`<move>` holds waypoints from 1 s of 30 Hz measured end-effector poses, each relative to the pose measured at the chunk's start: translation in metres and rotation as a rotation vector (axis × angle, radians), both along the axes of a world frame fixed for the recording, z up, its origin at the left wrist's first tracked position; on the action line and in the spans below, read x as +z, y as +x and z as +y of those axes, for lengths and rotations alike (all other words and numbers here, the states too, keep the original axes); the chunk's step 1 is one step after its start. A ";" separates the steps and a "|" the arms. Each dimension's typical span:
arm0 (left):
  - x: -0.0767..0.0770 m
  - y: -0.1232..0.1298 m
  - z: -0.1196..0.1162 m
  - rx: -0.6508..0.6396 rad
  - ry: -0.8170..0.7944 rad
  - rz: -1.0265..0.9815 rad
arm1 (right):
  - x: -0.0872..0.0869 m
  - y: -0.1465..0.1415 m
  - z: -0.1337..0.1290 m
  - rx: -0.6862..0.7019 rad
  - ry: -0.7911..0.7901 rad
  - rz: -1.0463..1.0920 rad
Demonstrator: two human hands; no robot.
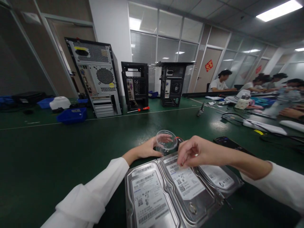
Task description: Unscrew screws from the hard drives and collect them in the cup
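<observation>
Three metal hard drives lie side by side: a left drive (149, 199), a middle drive (187, 183) and a right drive (217, 177) partly under my right forearm. My left hand (148, 148) curls around a clear plastic cup (166, 144) at the drives' far edge. Above the middle drive's label, my right hand (194, 153) is closed in a pinch. Whatever is between its fingertips is too small to make out. A thin dark rod (213, 186) lies slanted over the right drives. Behind my right hand shows a red and black object (179, 140), mostly hidden.
Computer cases stand at the back: a tall one (102, 76), a black one (135, 84) and another (173, 84). A red screwdriver (143, 109) lies before them. Blue tray (72, 115) sits left. Right are a dark phone-like slab (231, 145), black cables (251, 122) and people seated.
</observation>
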State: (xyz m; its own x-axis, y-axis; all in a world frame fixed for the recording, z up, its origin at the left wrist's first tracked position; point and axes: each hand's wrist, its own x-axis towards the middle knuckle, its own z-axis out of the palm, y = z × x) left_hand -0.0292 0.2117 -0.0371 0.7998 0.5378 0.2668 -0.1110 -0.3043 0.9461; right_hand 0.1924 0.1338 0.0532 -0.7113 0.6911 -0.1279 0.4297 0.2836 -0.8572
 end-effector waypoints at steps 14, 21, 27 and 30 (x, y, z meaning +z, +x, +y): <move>-0.002 -0.001 0.004 -0.030 0.042 0.007 | -0.013 -0.016 -0.013 0.126 0.125 -0.164; -0.001 0.000 0.004 -0.042 0.056 0.006 | -0.010 -0.025 -0.017 0.173 0.097 -0.201; 0.001 0.001 0.002 -0.023 0.041 0.025 | -0.009 -0.018 -0.018 0.157 0.193 -0.248; 0.000 0.000 0.003 -0.028 0.029 0.020 | -0.008 -0.011 -0.026 0.136 0.301 -0.199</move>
